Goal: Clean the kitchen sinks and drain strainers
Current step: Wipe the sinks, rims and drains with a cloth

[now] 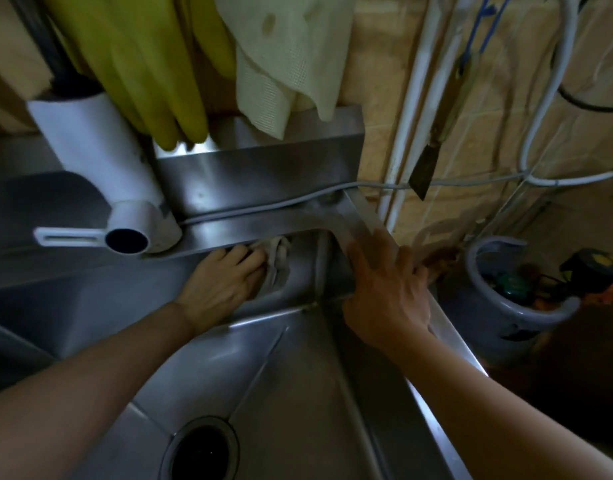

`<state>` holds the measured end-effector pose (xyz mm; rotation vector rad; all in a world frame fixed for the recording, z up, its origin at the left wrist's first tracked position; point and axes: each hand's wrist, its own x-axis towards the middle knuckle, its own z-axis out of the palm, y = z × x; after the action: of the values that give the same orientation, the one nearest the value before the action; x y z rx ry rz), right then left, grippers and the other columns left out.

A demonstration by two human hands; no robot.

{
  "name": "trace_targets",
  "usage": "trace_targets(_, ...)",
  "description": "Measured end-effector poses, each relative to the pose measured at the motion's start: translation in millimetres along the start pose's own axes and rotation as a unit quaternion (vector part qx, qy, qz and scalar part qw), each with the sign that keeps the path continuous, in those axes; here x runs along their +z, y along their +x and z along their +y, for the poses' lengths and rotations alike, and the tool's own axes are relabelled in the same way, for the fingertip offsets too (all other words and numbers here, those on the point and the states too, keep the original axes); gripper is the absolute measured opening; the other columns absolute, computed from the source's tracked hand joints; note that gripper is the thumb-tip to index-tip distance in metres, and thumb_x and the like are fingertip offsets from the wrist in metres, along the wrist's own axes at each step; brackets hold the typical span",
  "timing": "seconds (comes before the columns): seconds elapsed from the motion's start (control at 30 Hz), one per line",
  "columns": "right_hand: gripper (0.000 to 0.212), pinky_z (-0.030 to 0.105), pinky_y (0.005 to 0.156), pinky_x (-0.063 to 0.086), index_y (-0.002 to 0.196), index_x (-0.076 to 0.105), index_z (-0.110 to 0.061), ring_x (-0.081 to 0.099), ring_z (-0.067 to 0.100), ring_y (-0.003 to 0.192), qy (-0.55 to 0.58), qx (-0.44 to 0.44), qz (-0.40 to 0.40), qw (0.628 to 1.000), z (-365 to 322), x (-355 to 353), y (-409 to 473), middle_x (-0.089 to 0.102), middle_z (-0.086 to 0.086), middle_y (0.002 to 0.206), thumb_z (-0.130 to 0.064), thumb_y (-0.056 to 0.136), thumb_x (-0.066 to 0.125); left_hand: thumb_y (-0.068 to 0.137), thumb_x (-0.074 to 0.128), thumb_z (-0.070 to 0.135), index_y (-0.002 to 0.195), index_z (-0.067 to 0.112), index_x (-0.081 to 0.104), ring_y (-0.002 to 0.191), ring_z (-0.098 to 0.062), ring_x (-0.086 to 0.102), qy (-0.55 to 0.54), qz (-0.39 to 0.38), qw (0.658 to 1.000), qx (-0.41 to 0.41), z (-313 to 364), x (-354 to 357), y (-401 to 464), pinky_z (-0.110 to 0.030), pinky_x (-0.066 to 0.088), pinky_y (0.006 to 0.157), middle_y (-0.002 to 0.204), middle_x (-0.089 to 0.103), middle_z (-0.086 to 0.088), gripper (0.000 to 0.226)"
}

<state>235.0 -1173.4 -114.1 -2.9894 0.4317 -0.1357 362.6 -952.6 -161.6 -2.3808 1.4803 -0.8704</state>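
Cloth [277, 263] sits bunched under left hand [222, 282] fingertips at frame centre; right hand [384, 292] fingers spread on sink [298, 358] rim.

steel sink [298, 375] | open drain [201, 452] | greyish rag [275, 263], apparently on far wall

The sink [298, 393] is brushed stainless steel, smooth with a dull sheen and bright streaks of glare along its rim, and the backsplash ledge [256, 168] behind it has the same satin metal finish. The faucet body [100, 161] looks like smooth, slightly glossy white plastic, the 2 yellow gloves [142, 71] like sleek rubber, and the hanging cloth [281, 64] is a pale open-weave mesh, matt and stained. The rag [275, 261] is soft, crumpled grey cloth; the wall tiles [471, 133] are glazed beige.
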Motion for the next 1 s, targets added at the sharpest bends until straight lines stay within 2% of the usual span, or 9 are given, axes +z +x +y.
trace_targets(0.13, 0.079, 0.050, 0.102, 0.028, 0.144, 0.016, -0.037, 0.020, 0.038, 0.128, -0.006, -0.001, -0.006, 1.000, 0.9, -1.8, -1.5, -0.002, 0.006, 0.151, -0.038, 0.080, 0.062, 0.083, 0.046, 0.011, 0.093, 0.010, 0.067, 0.077, -0.030, 0.052, -0.003, 0.028, 1.000, -0.014, 0.4, 6.0, -6.2, -0.037, 0.041, 0.060, 0.102, 0.061, -0.012, 0.023)
trace_targets(0.23, 0.079, 0.051, 0.104, 0.028, 0.145, 0.014, -0.036, 0.018, 0.039, 0.132, -0.013, -0.007, -0.014, 1.000, 1.4, 0.0, -0.4, -0.004, 0.006, 0.153, -0.039, 0.081, 0.061, 0.081, 0.055, 0.007, 0.088, 0.006, 0.067, 0.071, -0.032, 0.055, -0.046, 0.010, 0.998, -0.029, 15.8, 30.7, -18.4, -0.037, 0.047, 0.061, 0.093, 0.061, -0.014, 0.014)
trace_targets(0.33, 0.081, 0.051, 0.104, 0.027, 0.145, 0.013, -0.036, 0.017, 0.040, 0.133, -0.021, -0.006, -0.016, 1.000, 2.6, 0.7, 0.6, -0.004, 0.007, 0.154, -0.039, 0.080, 0.061, 0.079, 0.051, 0.015, 0.083, 0.008, 0.069, 0.067, -0.031, 0.058, -0.083, -0.035, 0.996, -0.026, 33.2, 58.2, -41.2, -0.034, 0.049, 0.056, 0.088, 0.062, -0.012, 0.020)
trace_targets(0.4, 0.081, 0.052, 0.106, 0.025, 0.146, 0.012, -0.036, 0.015, 0.041, 0.134, -0.022, -0.007, -0.017, 1.000, 3.4, 1.8, 1.4, -0.005, 0.006, 0.154, -0.038, 0.081, 0.061, 0.074, 0.064, 0.014, 0.079, 0.008, 0.068, 0.065, -0.030, 0.058, -0.099, -0.077, 0.992, -0.028, 43.6, 71.3, -57.0, -0.034, 0.050, 0.054, 0.088, 0.063, -0.012, 0.008)
trace_targets(0.47, 0.080, 0.052, 0.107, 0.023, 0.145, 0.012, -0.036, 0.015, 0.041, 0.134, -0.028, -0.007, -0.013, 1.000, 3.9, 3.9, 1.8, -0.005, 0.005, 0.154, -0.038, 0.081, 0.060, 0.058, 0.085, 0.009, 0.079, 0.009, 0.069, 0.064, -0.029, 0.059, -0.115, -0.116, 0.986, -0.032, 51.6, 81.9, -64.3, -0.034, 0.050, 0.052, 0.089, 0.064, -0.012, 0.026)
trace_targets(0.57, 0.081, 0.053, 0.107, 0.023, 0.145, 0.014, -0.036, 0.016, 0.041, 0.134, -0.029, -0.006, -0.011, 0.999, 3.8, 4.4, 3.0, -0.003, 0.005, 0.153, -0.037, 0.080, 0.062, 0.047, 0.092, 0.012, 0.068, 0.013, 0.070, 0.061, -0.027, 0.060, -0.102, -0.160, 0.982, -0.003, 46.0, 73.2, -53.7, -0.028, 0.047, 0.046, 0.088, 0.068, -0.010, 0.030)
trace_targets(0.67, 0.080, 0.052, 0.106, 0.025, 0.145, 0.015, -0.036, 0.018, 0.040, 0.133, -0.024, -0.005, -0.010, 1.000, 4.5, 2.8, 1.8, -0.001, 0.006, 0.153, -0.038, 0.079, 0.062, 0.061, 0.078, 0.017, 0.060, 0.017, 0.071, 0.062, -0.025, 0.062, -0.054, -0.149, 0.986, 0.046, 30.3, 52.0, -45.6, -0.025, 0.040, 0.043, 0.088, 0.070, -0.007, 0.007)
trace_targets(0.77, 0.080, 0.051, 0.104, 0.028, 0.144, 0.015, -0.037, 0.019, 0.038, 0.130, -0.022, -0.004, -0.009, 1.000, 2.3, 1.8, 0.8, -0.001, 0.006, 0.152, -0.041, 0.079, 0.062, 0.074, 0.042, 0.017, 0.063, 0.017, 0.071, 0.064, -0.025, 0.060, -0.029, -0.120, 0.992, 0.034, 10.1, 22.0, -44.7, -0.027, 0.040, 0.044, 0.089, 0.069, -0.006, 0.031)
trace_targets(1.0, 0.084, 0.054, 0.102, 0.030, 0.141, 0.012, -0.040, 0.018, 0.039, 0.129, -0.016, 0.012, -0.009, 1.000, -3.0, -1.6, -2.6, -0.004, 0.003, 0.151, -0.039, 0.075, 0.065, 0.082, 0.038, 0.011, 0.085, 0.009, 0.071, 0.067, -0.031, 0.058, 0.002, -0.043, 0.999, -0.030, -33.0, -39.2, -40.1, -0.031, 0.042, 0.048, 0.093, 0.066, -0.013, 0.034)
